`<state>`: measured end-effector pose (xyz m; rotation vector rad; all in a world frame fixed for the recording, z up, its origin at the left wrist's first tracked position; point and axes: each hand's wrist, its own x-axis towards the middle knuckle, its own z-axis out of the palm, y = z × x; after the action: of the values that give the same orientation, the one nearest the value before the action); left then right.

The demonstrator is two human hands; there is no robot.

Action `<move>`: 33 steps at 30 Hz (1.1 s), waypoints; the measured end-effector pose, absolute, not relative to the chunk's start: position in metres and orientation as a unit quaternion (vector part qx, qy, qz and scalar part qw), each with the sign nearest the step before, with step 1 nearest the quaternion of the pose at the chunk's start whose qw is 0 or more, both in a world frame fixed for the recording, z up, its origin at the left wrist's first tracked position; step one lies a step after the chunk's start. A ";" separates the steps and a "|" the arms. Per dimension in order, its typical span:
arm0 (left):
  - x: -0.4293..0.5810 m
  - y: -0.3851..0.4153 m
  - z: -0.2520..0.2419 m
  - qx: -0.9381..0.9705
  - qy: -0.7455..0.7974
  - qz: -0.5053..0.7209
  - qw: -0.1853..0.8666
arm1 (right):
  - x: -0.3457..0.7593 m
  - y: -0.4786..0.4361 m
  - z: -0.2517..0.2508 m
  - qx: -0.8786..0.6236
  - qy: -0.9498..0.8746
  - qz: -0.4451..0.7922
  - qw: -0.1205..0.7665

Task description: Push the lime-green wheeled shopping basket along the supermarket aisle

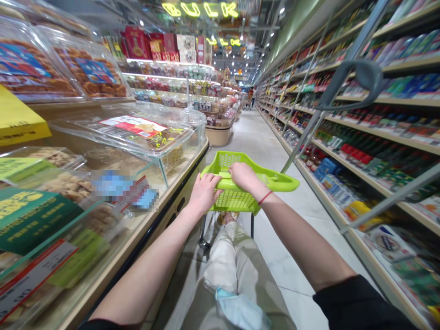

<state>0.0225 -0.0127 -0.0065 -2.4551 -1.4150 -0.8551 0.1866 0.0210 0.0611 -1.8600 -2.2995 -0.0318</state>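
While the left hand [204, 193] and right hand [243, 178] grip the lime-green shopping cart's handle [222, 184], fingers [213, 181] curled shut, a glass food counter [140, 229] stands alongside.

The shop floor [256, 137] was made of big pale tiles and ran far away. Tall shelves [385, 123] full of packs stood along the right side. A long glass food counter [172, 189] with a tan edge ran along the left side. Up high, a yellow sign [200, 9] glowed with the word BULK, and many small round lights [248, 56] shone from the dark ceiling.
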 end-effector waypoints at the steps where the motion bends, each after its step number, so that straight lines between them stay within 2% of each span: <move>1: 0.023 -0.013 -0.007 -0.826 -0.474 -0.291 0.094 | 0.185 0.028 0.066 -0.639 -0.765 -0.004 0.079; 8: 0.031 -0.015 -0.009 -0.811 -0.485 -0.313 0.099 | 0.180 0.022 0.063 -0.672 -0.736 -0.017 0.088; 15: 0.033 -0.019 -0.008 -0.810 -0.488 -0.306 0.113 | 0.190 -0.038 0.004 -0.561 -0.774 -0.148 0.253; 18: 0.034 -0.020 -0.007 -0.810 -0.486 -0.309 0.111 | 0.194 -0.042 -0.007 -0.546 -0.773 -0.156 0.282; 21: 0.035 -0.021 -0.006 -0.810 -0.486 -0.310 0.104 | 0.193 -0.032 0.007 -0.568 -0.772 -0.141 0.248; 27: 0.034 -0.020 -0.008 -0.811 -0.484 -0.312 0.099 | 0.187 0.018 0.055 -0.675 -0.730 -0.019 0.102; 33: 0.034 -0.020 -0.008 -0.811 -0.486 -0.310 0.100 | 0.192 0.040 0.066 -0.707 -0.702 0.014 0.087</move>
<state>0.0343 -0.0200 -0.0083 -2.3981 -1.4368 -0.9159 0.1917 0.0398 0.0656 -2.1068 -2.0902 0.0411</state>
